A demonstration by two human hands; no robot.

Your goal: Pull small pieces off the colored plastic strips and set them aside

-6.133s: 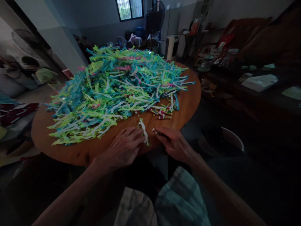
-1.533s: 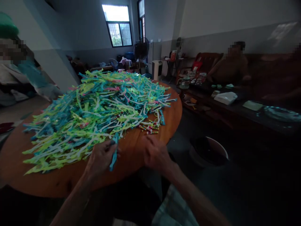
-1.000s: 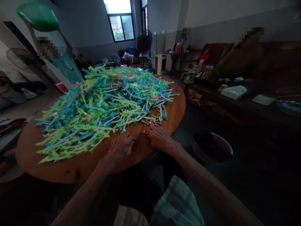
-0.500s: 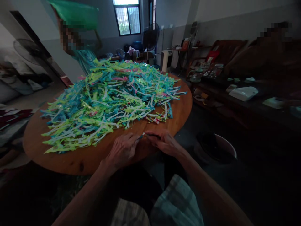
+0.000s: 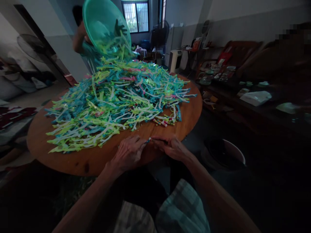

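Observation:
At the near edge of the round wooden table (image 5: 104, 161), both my hands are closed and face each other. Between the fingertips of my left hand (image 5: 130, 150) sits a small blue-and-white piece (image 5: 148, 140), too small to identify. My right hand (image 5: 171, 147) meets its white end with closed fingers; a dark narrow shape shows along them, but I cannot make out what it is. Just beyond my hands rises a big heap of thin plastic strips (image 5: 116, 100) in yellow-green, blue, white and pink. Several short multicoloured sticks (image 5: 164, 123) lie at its right front edge.
Behind the heap, a person tips a green basin (image 5: 105, 19), and strips spill from it. A bucket (image 5: 236, 150) with a pale rim stands on the floor to the right. Further right is a dark low table holding jars (image 5: 228, 72) and a white packet (image 5: 256, 97).
The person behind the table has swung the green basin round, its mouth now facing the heap with strips pouring out. My hands stay nearly still at the table edge; the view shifts slightly.

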